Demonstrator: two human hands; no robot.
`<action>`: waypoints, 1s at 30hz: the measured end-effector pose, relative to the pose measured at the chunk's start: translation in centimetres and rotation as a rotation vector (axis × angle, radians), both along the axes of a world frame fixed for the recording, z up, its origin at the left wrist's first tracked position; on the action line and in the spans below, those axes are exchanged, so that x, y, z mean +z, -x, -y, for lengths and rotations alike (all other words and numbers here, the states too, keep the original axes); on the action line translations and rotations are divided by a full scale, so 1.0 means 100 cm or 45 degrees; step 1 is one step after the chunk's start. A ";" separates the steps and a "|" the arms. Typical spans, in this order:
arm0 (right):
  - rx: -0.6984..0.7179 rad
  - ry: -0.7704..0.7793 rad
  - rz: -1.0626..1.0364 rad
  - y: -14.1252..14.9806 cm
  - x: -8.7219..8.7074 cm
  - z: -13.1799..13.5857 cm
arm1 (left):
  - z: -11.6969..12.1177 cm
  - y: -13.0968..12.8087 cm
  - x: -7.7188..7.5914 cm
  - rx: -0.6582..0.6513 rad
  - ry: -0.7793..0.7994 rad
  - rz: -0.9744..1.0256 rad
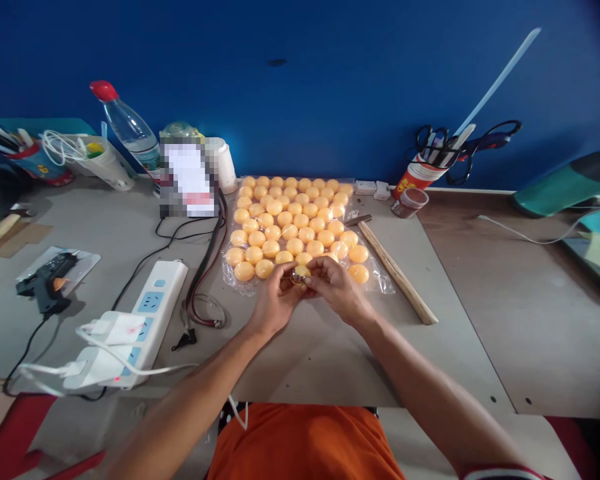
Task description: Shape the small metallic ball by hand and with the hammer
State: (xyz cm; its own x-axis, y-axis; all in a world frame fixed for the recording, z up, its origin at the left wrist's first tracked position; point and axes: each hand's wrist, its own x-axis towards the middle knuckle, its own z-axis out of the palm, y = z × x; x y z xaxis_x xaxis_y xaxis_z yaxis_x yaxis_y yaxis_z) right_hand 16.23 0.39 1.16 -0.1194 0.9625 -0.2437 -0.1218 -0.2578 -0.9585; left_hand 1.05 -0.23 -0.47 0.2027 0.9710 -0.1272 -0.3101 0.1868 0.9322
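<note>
Over the table [330,373], back from its front edge beside bagged orange balls [290,232], the left hand [277,297] and right hand [339,288] are pinching a small orange-and-silver piece [301,272], light, even pressure probably keeping it steady.

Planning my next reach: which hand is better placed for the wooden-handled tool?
Likely the right hand: it is nearer the wooden-handled tool, on its own side. It shares a small yellowish object with the left hand, so must let go.
</note>
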 end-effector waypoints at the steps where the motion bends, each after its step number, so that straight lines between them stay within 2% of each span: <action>1: 0.024 0.025 -0.084 -0.001 0.001 -0.001 | -0.001 0.000 0.001 0.007 -0.010 0.011; 5: 0.137 0.105 -0.331 -0.009 0.005 -0.005 | -0.004 0.002 0.009 0.006 0.002 0.029; 12: 0.256 0.054 -0.245 -0.015 0.000 -0.007 | -0.004 0.004 0.015 -0.034 0.176 0.156; 14: 0.264 -0.079 -0.091 -0.015 -0.003 -0.006 | -0.004 0.003 0.016 -0.052 0.211 0.200; 19: 0.173 -0.626 0.483 -0.013 -0.008 -0.004 | -0.005 0.003 0.020 -0.055 0.224 0.266; 22: 0.156 -0.885 0.648 -0.012 -0.010 -0.003 | -0.005 0.004 0.019 -0.040 0.248 0.270; 25: 0.145 -0.981 0.699 -0.011 -0.011 -0.003 | -0.005 0.004 0.018 -0.029 0.265 0.270; 30: 0.145 -0.931 0.719 -0.010 -0.009 -0.001 | -0.005 0.004 0.019 -0.036 0.272 0.289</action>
State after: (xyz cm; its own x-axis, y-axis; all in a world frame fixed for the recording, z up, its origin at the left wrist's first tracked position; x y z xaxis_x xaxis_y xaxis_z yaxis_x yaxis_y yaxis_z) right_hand 17.20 0.53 0.23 -0.2711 0.8893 0.3682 0.4013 0.4522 -0.7965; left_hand 0.62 0.22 1.43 0.2754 0.9209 -0.2760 -0.4978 0.3822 0.7786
